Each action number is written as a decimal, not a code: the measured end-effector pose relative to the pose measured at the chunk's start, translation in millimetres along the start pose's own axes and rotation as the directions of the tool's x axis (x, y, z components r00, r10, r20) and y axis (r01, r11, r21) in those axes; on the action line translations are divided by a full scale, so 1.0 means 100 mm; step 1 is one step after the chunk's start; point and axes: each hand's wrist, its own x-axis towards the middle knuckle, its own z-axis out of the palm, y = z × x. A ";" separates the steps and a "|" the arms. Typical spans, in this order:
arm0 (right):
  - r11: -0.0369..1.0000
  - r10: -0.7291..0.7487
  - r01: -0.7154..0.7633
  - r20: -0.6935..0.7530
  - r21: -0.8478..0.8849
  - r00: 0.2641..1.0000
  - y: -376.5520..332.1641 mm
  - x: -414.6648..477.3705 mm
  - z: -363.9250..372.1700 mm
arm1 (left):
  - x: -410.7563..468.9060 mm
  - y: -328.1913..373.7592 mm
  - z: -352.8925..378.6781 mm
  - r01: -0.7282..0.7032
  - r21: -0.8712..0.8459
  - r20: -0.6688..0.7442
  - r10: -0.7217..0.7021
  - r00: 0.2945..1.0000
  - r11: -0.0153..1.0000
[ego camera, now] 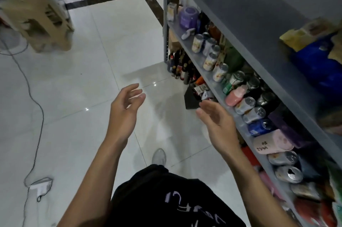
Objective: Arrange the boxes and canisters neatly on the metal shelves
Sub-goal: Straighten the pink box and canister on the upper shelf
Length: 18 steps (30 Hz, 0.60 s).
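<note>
1. Presently both hands are empty: the left hand (125,104) and the right hand (216,119) hang over the floor tiles (74,78) with fingers spread and loosely curved, palms turned toward each other, pinching nothing.
2. The metal shelves (187,45) stand wholly to the person's right, and their long axis runs away from the body toward the far wall.
3. On the middle shelf a row of cans (210,61) follows the front edge, with a pink canister (272,142) lower in the row and a purple tub (188,16) at the far end. Wide-angle warp and blur make it hard to say whether the cans stand upright or lie tipped.
4. On the shelf above sit a blue package (318,64) and a yellowish box (296,38), both smeared.
5. Of the 2 hands, the right is the nearer: its fingertips are just beside the shelf's front lip, while the left is well apart from it, out over the floor.
6. My judgement is that the next reach goes rightward, led by the right hand, into the crowded can row, where a careless sweep could knock neighbours over.
</note>
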 end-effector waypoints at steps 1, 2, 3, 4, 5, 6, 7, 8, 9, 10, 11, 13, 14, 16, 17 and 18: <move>1.000 0.006 -0.005 -0.027 0.012 1.000 -0.04 0.13 0.06 | 0.22 0.04 0.01 -0.009 0.008 0.023 0.008 1.000 1.000; 1.000 0.009 -0.008 -0.054 0.029 0.998 -0.08 0.27 0.12 | 0.43 0.09 0.01 -0.019 0.016 0.049 0.019 0.999 1.000; 0.999 0.011 -0.007 -0.081 0.043 0.997 -0.12 0.41 0.18 | 0.63 0.13 0.02 -0.028 0.022 0.072 0.026 0.997 0.999; 0.999 0.013 -0.007 -0.104 0.052 0.994 -0.16 0.55 0.24 | 0.81 0.16 0.03 -0.027 0.027 0.085 0.024 0.996 0.999; 0.998 0.015 -0.008 -0.117 0.060 0.993 -0.20 0.68 0.30 | 0.96 0.20 0.03 -0.022 0.030 0.090 0.019 0.996 0.999; 0.998 0.019 -0.010 -0.123 0.069 0.992 -0.25 0.81 0.36 | 1.09 0.23 0.03 -0.019 0.030 0.092 0.016 0.996 0.999; 0.997 0.022 -0.012 -0.123 0.080 0.992 -0.30 0.93 0.42 | 1.22 0.25 0.02 -0.018 0.026 0.093 0.015 0.996 1.000; 0.996 0.023 -0.012 -0.119 0.086 0.993 -0.35 1.06 0.49 | 1.34 0.27 0.00 -0.014 0.020 0.093 0.012 0.996 1.000; 0.996 0.021 -0.012 -0.113 0.085 0.993 -0.39 1.21 0.55 | 1.47 0.29 -0.01 -0.010 0.017 0.089 0.008 0.996 1.000; 0.997 0.019 -0.011 -0.103 0.079 0.995 -0.43 1.36 0.62 | 1.61 0.31 -0.03 -0.004 0.014 0.083 0.003 0.997 1.000; 0.997 0.020 -0.014 -0.089 0.071 0.996 -0.47 1.53 0.69 | 1.75 0.32 -0.05 0.002 0.011 0.074 -0.003 0.997 1.000; 0.998 0.014 -0.010 -0.055 0.070 0.998 -0.55 1.88 0.85 | 2.05 0.35 -0.09 0.009 0.002 0.047 -0.009 0.999 1.000; 0.997 0.008 -0.006 -0.037 0.074 0.999 -0.59 2.08 0.94 | 2.21 0.37 -0.11 0.011 -0.002 0.029 -0.011 1.000 1.000; 0.997 -0.003 0.003 0.004 0.073 1.000 -0.68 2.47 1.11 | 2.51 0.40 -0.15 0.015 -0.006 -0.013 -0.015 1.000 1.000; 0.997 -0.010 0.009 0.021 0.071 1.000 -0.73 2.67 1.20 | 2.67 0.42 -0.16 0.016 -0.010 -0.032 -0.016 0.999 1.000; 0.997 -0.022 0.019 0.032 0.072 0.999 -0.79 2.89 1.29 | 2.83 0.46 -0.16 0.014 -0.014 -0.049 -0.014 0.999 1.000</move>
